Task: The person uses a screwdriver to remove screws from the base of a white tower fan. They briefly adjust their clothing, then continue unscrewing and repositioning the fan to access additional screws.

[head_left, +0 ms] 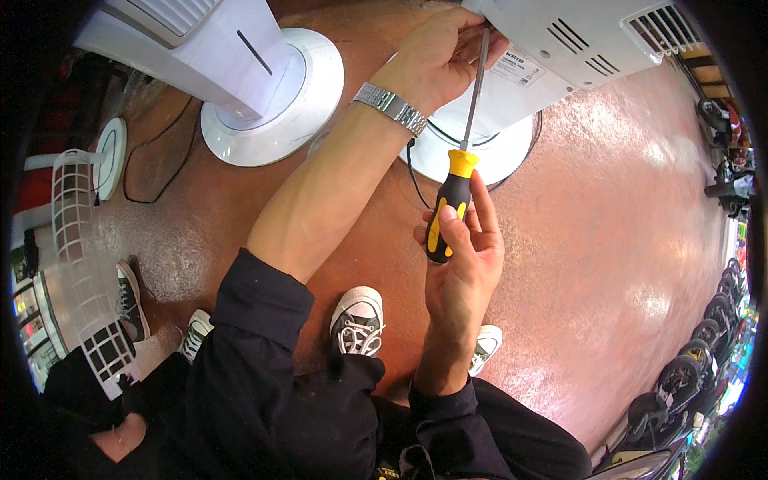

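Observation:
My right hand (472, 268) is wrapped round the black-and-yellow handle of a long screwdriver (454, 196). The metal shaft runs up and away from me to the underside edge of a tilted white tower appliance (580, 76) with slots and a label. My left hand (456, 60), with a silver watch (390, 107) on the wrist, reaches to that same edge. Its fingers are curled together around the screwdriver's tip, and whatever they pinch is hidden. Below the appliance, its round white base (500, 156) rests on the floor.
A second white tower appliance (240, 72) stands on a round base at the upper left, with a black cable (160, 188) beside it. At left, another person's hand (126, 380) is at a long white grille (74, 232). Several motorbikes (680, 376) line the right side.

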A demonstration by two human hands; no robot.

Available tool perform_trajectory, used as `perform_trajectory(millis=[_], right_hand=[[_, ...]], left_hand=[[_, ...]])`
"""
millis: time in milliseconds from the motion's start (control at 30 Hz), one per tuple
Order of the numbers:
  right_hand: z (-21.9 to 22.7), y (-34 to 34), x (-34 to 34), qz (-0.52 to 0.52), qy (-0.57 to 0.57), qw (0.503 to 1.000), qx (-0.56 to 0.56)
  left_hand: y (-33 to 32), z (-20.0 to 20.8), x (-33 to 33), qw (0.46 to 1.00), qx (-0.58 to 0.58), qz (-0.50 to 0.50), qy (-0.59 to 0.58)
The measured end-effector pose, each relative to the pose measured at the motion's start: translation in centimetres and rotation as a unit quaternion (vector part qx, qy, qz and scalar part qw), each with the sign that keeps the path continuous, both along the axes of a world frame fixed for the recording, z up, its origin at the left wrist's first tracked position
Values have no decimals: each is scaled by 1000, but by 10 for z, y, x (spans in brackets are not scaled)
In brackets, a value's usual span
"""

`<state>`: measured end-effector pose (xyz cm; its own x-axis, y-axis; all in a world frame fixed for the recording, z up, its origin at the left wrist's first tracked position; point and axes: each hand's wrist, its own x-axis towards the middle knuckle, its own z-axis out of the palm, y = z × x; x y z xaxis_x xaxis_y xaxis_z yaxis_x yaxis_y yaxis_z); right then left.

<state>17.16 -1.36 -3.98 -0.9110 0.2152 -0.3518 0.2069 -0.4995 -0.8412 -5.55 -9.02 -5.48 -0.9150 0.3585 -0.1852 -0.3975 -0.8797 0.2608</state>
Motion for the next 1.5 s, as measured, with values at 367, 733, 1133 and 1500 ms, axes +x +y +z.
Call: perform_trajectory(millis=[367,733,1133,1500], right_hand=[[18,12,2,9,18,961,-277],[20,-11,1,-13,46,999,4],[11,-7,2,-24,53,995,82],[11,4,4,-28,55,996,70]], left_hand=[[2,9,5,1000,-20,10,6],[15,-4,17,995,-45,85,39],[17,2,19,993,-72,89,42],[19,-7,15,997,-13,74,31]])
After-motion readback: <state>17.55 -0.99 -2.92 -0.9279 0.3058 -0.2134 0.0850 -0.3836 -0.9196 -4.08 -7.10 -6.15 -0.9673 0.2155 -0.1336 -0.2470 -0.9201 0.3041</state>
